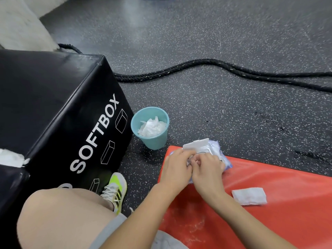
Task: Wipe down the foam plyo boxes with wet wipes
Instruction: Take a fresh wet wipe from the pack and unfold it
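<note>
Fingers of the left hand (177, 166) and right hand (206, 169) are curled narrow, pinching at the opening of the wet wipe pack (206, 150), lid flipped up. The pack lies on the red plyo box (269, 212), long axis running near-left to far-right. Recommended: hold the pack down with one hand, draw one wipe straight out. The black plyo box (53, 108) stands left, beside the bin (152, 141).
</note>
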Available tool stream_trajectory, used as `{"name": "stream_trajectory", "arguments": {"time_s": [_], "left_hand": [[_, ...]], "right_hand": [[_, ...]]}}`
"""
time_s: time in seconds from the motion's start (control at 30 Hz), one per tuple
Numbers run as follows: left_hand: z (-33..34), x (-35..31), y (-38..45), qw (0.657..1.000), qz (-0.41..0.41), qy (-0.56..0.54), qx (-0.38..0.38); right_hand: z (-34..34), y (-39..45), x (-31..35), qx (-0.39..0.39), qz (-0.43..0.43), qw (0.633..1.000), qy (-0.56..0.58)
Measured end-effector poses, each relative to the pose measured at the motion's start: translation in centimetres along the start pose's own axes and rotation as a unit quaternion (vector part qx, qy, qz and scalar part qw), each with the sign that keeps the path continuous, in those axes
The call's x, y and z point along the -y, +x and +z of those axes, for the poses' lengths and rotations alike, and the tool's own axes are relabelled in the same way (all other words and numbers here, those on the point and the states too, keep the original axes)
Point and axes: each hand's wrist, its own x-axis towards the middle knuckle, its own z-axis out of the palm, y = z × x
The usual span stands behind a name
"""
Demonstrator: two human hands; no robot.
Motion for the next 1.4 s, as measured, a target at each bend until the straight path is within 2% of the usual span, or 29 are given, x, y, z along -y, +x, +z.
{"name": "stream_trajectory", "arguments": {"time_s": [0.17,0.33,0.5,0.7,0.9,1.13,1.27,1.33,1.4], "left_hand": [[-0.5,0.9,0.0,0.997,-0.031,-0.069,-0.005],[-0.8,1.5,-0.1,0.995,-0.052,-0.086,0.003],[-1.0,1.4,-0.3,0.994,-0.047,-0.096,0.007],[-0.3,1.5,-0.4,0.994,-0.041,-0.1,-0.025],[-0.2,1.7,-0.4,0.995,-0.035,-0.095,-0.027],[-0.4,1.7,-0.3,0.996,-0.022,-0.085,-0.018],[-0.3,1.8,-0.4,0.995,-0.025,-0.09,-0.023],[-0.2,1.7,-0.5,0.996,-0.02,-0.086,-0.027],[-0.2,1.6,-0.6,0.996,-0.019,-0.085,-0.028]], "right_hand": [[0.2,-0.4,-1.0,0.016,-0.042,0.994,0.1],[-1.0,-0.1,-1.5,0.007,-0.091,0.988,0.125],[-1.3,0.6,-2.7,-0.045,-0.087,0.994,-0.045],[-1.6,1.2,-1.5,-0.021,-0.088,0.987,-0.129],[-1.9,2.3,0.1,0.037,-0.03,0.97,-0.237],[-2.2,3.5,0.4,0.1,-0.027,0.963,-0.248],[-2.7,2.7,0.6,0.073,-0.06,0.956,-0.278],[-2.6,2.1,0.5,0.072,-0.082,0.959,-0.263],[-2.4,2.1,0.5,0.069,-0.066,0.969,-0.229]]}}
